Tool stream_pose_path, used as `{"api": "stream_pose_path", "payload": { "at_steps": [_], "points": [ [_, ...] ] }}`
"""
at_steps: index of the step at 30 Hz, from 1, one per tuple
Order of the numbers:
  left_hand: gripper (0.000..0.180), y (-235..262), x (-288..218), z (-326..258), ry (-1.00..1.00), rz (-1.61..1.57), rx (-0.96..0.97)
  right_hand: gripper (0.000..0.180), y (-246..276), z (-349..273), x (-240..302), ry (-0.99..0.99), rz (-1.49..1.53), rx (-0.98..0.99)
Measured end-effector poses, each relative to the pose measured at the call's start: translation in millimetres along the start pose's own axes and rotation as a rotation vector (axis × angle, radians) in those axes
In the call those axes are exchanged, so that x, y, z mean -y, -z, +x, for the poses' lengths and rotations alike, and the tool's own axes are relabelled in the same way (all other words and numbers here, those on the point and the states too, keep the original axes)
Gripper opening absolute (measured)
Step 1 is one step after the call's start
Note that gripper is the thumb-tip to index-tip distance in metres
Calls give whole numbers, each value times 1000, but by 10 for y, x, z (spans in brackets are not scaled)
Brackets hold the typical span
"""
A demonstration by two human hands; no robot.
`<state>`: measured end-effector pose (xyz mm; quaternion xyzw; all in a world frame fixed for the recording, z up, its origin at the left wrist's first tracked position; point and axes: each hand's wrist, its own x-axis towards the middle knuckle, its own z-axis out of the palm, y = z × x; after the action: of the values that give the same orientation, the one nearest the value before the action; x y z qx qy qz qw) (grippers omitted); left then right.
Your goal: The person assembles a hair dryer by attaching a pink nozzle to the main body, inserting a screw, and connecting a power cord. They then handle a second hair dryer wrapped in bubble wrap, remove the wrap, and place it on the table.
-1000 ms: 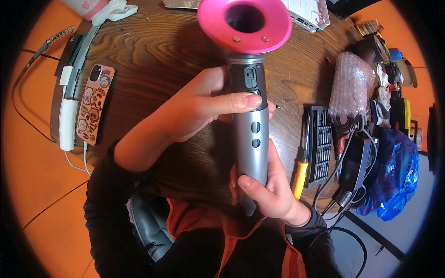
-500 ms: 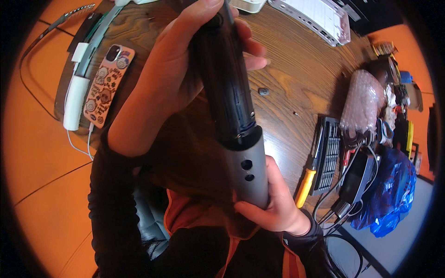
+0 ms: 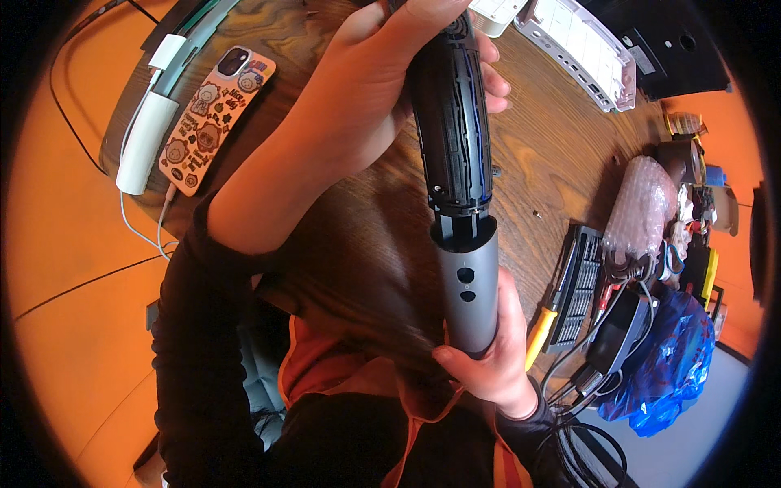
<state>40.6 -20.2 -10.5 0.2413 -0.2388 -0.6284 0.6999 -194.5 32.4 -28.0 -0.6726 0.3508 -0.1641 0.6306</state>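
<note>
My left hand [image 3: 378, 93] is wrapped round the upper part of a long black inner core [image 3: 451, 134] of a handheld device, with slots and thin wires along its side. The core's lower end stands over the mouth of a grey cylindrical casing [image 3: 474, 313], and dark prongs reach down into it. Two round holes show in the casing's front. Around its lower end, my right hand [image 3: 500, 358] is closed, thumb in front. The top of the device runs out of the picture.
Left on the wooden table [image 3: 325, 203] lie a phone in a patterned case [image 3: 213, 122] and a white cylinder [image 3: 146, 146]. To the right are a yellow-handled screwdriver [image 3: 540, 337], a bit set [image 3: 579, 285], a bubble-wrapped item [image 3: 634, 207], cables and a blue plastic bag [image 3: 663, 358]. A white housing [image 3: 578, 57] lies far right.
The black core has slid further up out of the grey casing, baring prongs between them. Its slots and wires show more plainly. Both hands keep their hold, and the whole view has shifted.
</note>
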Motion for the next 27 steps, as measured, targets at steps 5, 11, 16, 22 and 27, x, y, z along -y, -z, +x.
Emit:
{"api": "stream_pose_path", "payload": {
  "at_steps": [5,11,16,22,27],
  "points": [
    [43,-58,-51,-31,-32,83,-36,72,-61,20,-33,242,-363,-132],
    [48,-135,-111,-89,-76,106,-43,66,-100,23,-80,294,-432,-192],
    [50,-127,-167,-84,-58,115,0,69,-106,-12,-146,244,-381,-185],
    [58,-160,-176,-149,-115,191,-30,75,-89,-41,-260,217,-299,-152],
    [63,-81,-186,-86,-141,33,153,76,-96,-14,-271,262,-337,-143]
  ]
}}
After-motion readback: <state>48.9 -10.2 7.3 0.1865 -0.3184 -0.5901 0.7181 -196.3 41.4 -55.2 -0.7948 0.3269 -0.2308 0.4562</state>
